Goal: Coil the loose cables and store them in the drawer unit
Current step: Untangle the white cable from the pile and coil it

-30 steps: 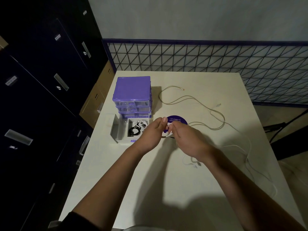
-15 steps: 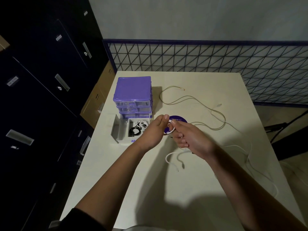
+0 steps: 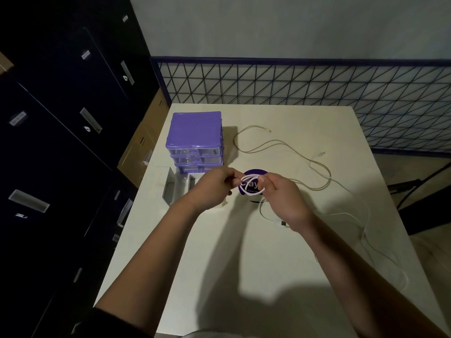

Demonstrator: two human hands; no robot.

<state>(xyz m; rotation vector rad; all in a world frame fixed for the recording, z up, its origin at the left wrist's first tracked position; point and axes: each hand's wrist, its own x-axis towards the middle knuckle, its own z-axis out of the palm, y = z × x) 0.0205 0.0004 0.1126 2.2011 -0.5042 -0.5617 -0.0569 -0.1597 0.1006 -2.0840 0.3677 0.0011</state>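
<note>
My left hand (image 3: 214,185) pinches one side of a small loop of white cable (image 3: 252,185), and my right hand (image 3: 283,198) pinches the other side, so both are closed on that cable and hold the coil up above the table (image 3: 244,252). Its free length drops from under my right hand, runs off toward the right edge of the table, and its USB plug (image 3: 280,223) lies just beside my right wrist. I judge this coil barely begun: only about 1 or 2 turns are formed and most of the cable is loose. Behind my left hand the purple drawer unit (image 3: 195,140) has 1 drawer (image 3: 175,189) pulled out onto the table; my hand hides most of what is in it. A second, beige cable (image 3: 280,145) sprawls uncoiled beyond my hands, so I reckon at least 2 cables are left to store. Behind the loop lies a round purple sticker (image 3: 253,173); I can read large letters like "ay", the smaller print is too fine.
</note>
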